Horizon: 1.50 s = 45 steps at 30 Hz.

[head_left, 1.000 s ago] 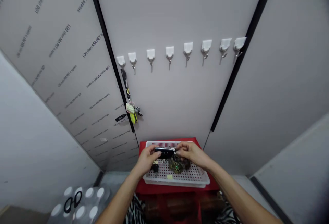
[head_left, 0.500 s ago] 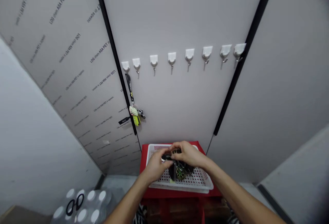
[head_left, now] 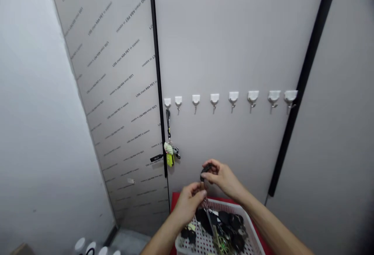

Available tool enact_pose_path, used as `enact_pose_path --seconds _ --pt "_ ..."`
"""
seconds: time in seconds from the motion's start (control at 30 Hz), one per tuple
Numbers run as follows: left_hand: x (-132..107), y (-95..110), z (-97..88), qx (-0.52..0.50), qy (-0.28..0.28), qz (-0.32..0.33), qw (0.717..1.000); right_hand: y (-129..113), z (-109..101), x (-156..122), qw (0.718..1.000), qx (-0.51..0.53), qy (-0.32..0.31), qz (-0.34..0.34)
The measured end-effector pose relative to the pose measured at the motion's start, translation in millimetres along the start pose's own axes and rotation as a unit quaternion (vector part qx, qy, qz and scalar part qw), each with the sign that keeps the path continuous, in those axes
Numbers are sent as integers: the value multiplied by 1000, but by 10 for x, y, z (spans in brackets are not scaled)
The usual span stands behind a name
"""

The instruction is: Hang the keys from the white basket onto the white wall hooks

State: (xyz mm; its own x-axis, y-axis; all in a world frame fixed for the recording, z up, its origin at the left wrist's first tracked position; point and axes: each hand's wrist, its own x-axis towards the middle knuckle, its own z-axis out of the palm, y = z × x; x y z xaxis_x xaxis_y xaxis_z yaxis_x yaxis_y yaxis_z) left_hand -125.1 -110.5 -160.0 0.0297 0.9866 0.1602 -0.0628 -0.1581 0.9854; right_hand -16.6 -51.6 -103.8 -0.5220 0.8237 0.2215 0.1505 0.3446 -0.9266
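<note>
Above the near basket, my right hand (head_left: pixel 224 177) pinches the black loop strap (head_left: pixel 205 168) of a keychain between thumb and fingers. Just below it, my left hand (head_left: pixel 187 204) is closed on the lower end of the same strap. What dangles under the left fingers is blurred. A white perforated basket (head_left: pixel 254 227) underneath holds several dark keys and fobs (head_left: pixel 233 222) and a green-and-gold round charm (head_left: pixel 223 245). Another keychain with a black strap (head_left: pixel 168 120) and a yellow-green fob (head_left: pixel 170 159) hangs from the leftmost wall hook (head_left: pixel 167 102).
Several white adhesive hooks (head_left: pixel 214 99) run in a row across the pale wall panel (head_left: pixel 228 32). Black strips (head_left: pixel 157 60) edge the panel on both sides. The basket stands on a red surface (head_left: pixel 175 198). White-capped bottles (head_left: pixel 80 243) are at lower left.
Both hands have come up out of the basket, bringing the black strap with them. The view has tilted upward and left, so the hooks sit lower and further right.
</note>
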Motion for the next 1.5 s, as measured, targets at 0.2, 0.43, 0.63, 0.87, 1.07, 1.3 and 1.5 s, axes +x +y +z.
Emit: enact_pose_path --seconds 0.2,0.43,0.63,0.87,1.07,1.3,1.5 --pt "245 495 -168 4 77 61 995 -461 211 444 991 77 58 -88" --pt "532 1112 -425 -17 175 135 975 -991 316 969 971 32 161 -171" --pt "708 1232 -507 -26 187 121 975 -1073 309 1232 967 -32 210 -142" --pt "820 1204 -499 -23 176 125 976 -1144 264 1231 955 -118 233 -137" --pt "807 1224 -465 -1 189 157 969 -1163 268 1197 949 -121 223 -185" --pt "861 1180 -491 8 189 140 972 -1145 253 1242 941 -181 217 -185" --pt "941 1046 -538 48 196 90 975 -1014 264 1258 930 -203 259 -166"
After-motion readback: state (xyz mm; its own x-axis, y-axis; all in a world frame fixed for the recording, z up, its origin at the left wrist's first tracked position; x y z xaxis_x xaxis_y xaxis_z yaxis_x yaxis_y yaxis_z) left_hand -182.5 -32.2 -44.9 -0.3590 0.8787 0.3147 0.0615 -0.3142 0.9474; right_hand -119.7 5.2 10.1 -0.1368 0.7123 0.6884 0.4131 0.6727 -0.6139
